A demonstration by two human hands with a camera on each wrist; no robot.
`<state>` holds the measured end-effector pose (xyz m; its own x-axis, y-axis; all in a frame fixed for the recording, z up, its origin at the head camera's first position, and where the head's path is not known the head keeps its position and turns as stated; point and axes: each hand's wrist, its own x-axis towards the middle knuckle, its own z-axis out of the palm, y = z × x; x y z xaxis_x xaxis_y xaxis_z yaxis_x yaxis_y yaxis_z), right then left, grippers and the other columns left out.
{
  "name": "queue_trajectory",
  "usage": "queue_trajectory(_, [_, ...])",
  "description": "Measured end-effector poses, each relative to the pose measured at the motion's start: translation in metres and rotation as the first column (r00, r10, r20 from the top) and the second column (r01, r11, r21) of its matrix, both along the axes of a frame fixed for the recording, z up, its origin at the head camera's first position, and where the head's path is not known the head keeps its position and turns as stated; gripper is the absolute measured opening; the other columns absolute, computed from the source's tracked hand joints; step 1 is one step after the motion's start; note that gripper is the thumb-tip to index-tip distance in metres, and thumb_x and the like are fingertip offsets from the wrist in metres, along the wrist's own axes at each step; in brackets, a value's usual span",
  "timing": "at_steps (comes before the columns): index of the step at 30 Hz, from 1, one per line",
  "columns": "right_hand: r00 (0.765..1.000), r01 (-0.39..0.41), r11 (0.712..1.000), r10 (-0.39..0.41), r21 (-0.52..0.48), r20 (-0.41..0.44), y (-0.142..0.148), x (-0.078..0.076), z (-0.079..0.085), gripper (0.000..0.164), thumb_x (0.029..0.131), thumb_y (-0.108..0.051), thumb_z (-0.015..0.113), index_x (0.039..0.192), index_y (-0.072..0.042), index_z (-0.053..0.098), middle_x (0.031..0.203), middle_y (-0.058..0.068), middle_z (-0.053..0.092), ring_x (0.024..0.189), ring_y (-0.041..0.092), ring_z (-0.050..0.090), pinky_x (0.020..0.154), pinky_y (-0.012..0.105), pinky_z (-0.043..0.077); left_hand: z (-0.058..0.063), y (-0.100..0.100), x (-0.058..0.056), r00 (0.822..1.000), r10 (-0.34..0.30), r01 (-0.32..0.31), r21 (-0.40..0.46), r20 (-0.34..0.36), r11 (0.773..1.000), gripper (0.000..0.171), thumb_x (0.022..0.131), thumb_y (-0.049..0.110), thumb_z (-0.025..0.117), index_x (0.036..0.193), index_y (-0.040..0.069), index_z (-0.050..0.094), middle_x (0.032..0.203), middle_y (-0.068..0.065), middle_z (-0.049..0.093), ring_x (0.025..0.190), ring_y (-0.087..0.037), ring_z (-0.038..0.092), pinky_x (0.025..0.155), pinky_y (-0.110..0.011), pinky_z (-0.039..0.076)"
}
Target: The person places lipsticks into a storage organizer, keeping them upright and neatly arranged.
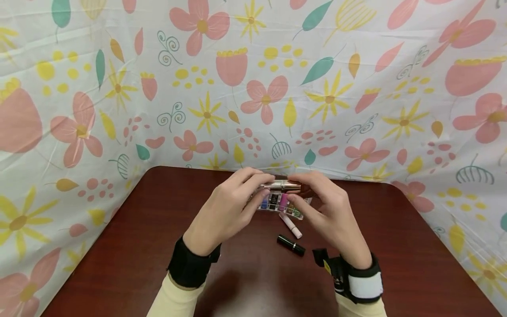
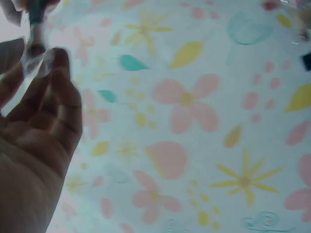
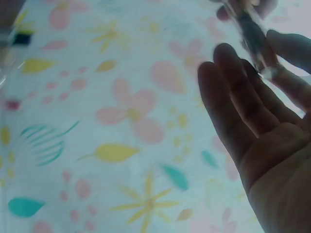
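A shiny silver-and-gold cosmetic tube (image 1: 282,185) lies level between both hands, above the table. My left hand (image 1: 229,207) pinches its left end between thumb and fingers. At the other end, my right hand (image 1: 330,213) holds it with thumb and forefinger. In the left wrist view the tube (image 2: 37,29) is blurred, with a clear-looking end and a dark middle. The right wrist view shows the tube (image 3: 252,36) at the top right, the hand's other fingers extended beside it. Fingers hide both ends in the head view.
Behind and below the tube sits a clear palette (image 1: 273,202) of coloured compartments, partly covered by the hands. A pale pink tube (image 1: 291,226) and a black tube (image 1: 291,245) lie nearer on the dark red table (image 1: 138,246). Flowered cloth (image 1: 265,97) hangs around the table.
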<state>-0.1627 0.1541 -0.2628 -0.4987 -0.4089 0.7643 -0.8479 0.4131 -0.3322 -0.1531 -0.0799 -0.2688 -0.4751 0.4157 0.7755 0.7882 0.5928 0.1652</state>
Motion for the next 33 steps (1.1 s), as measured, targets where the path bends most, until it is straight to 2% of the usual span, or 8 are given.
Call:
queue_trajectory(6, [0.979,-0.139,0.974,0.108,-0.179,-0.171,-0.007,0.028,0.019,0.033,0.092,-0.017,0.076,0.114,0.007,0.071,0.102,0.014,0.071,0.095,0.007,0.065,0.082,0.013,0.05,0.023,0.007,0.031,0.979,-0.079,0.098,0.094,-0.189,0.991,0.025,0.1,0.013,0.065,0.124,0.005,0.069,0.116,-0.008,0.065,0.105,-0.017,0.062,0.086,-0.02,0.054])
queue_trajectory(11, [0.948,-0.273,0.913,0.202,-0.304,-0.245,-0.01,0.042,0.027,0.032,0.088,-0.009,0.079,0.105,0.017,0.069,0.099,0.016,0.073,0.092,0.01,0.068,0.083,0.015,0.051,0.037,0.01,0.048,0.938,-0.135,0.184,0.127,-0.32,0.975,0.027,0.096,0.014,0.071,0.12,0.002,0.069,0.113,-0.01,0.066,0.102,-0.019,0.065,0.087,-0.021,0.055])
queue_trajectory(16, [0.907,-0.399,0.848,0.311,-0.348,-0.284,-0.013,0.047,0.03,0.032,0.086,-0.003,0.079,0.104,0.02,0.067,0.1,0.016,0.074,0.09,0.012,0.068,0.083,0.017,0.051,0.045,0.011,0.057,0.894,-0.157,0.23,0.129,-0.419,0.965,0.026,0.095,0.013,0.072,0.118,0.0,0.07,0.109,-0.009,0.068,0.097,-0.017,0.067,0.087,-0.022,0.055])
queue_trajectory(20, [0.861,-0.5,0.784,0.404,-0.367,-0.309,-0.012,0.048,0.029,0.034,0.083,0.002,0.08,0.103,0.024,0.065,0.1,0.019,0.074,0.086,0.016,0.067,0.08,0.021,0.052,0.046,0.012,0.06,0.875,-0.179,0.262,0.128,-0.449,0.957,0.027,0.1,0.014,0.065,0.12,-0.003,0.069,0.108,-0.01,0.068,0.097,-0.016,0.068,0.087,-0.021,0.056])
queue_trajectory(22, [0.849,-0.523,0.766,0.425,-0.373,-0.315,-0.011,0.048,0.027,0.035,0.081,0.004,0.081,0.103,0.025,0.064,0.099,0.021,0.074,0.083,0.017,0.066,0.078,0.022,0.052,0.045,0.013,0.061,0.872,-0.182,0.267,0.131,-0.454,0.955,0.028,0.101,0.015,0.063,0.121,-0.004,0.068,0.108,-0.011,0.069,0.097,-0.017,0.069,0.088,-0.022,0.056])
queue_trajectory(26, [0.834,-0.549,0.745,0.46,-0.378,-0.304,-0.009,0.048,0.024,0.036,0.08,0.006,0.08,0.104,0.027,0.062,0.1,0.024,0.073,0.083,0.02,0.066,0.075,0.023,0.053,0.043,0.014,0.063,0.871,-0.174,0.263,0.136,-0.459,0.955,0.028,0.101,0.016,0.063,0.121,-0.003,0.069,0.108,-0.012,0.07,0.096,-0.016,0.07,0.088,-0.022,0.057])
queue_trajectory(29, [0.836,-0.547,0.747,0.46,-0.379,-0.299,-0.009,0.048,0.024,0.036,0.082,0.005,0.079,0.106,0.026,0.062,0.104,0.027,0.071,0.091,0.024,0.068,0.082,0.025,0.054,0.043,0.014,0.062,0.869,-0.178,0.268,0.137,-0.462,0.954,0.027,0.101,0.016,0.064,0.12,-0.001,0.069,0.106,-0.011,0.069,0.094,-0.015,0.069,0.085,-0.021,0.057])
queue_trajectory(33, [0.817,-0.575,0.716,0.482,-0.396,-0.315,-0.009,0.048,0.024,0.035,0.08,0.009,0.079,0.105,0.027,0.061,0.11,0.035,0.067,0.105,0.036,0.069,0.09,0.031,0.058,0.043,0.013,0.06,0.861,-0.186,0.28,0.136,-0.473,0.95,0.026,0.1,0.018,0.065,0.119,0.001,0.071,0.102,-0.008,0.069,0.088,-0.014,0.067,0.08,-0.019,0.055])
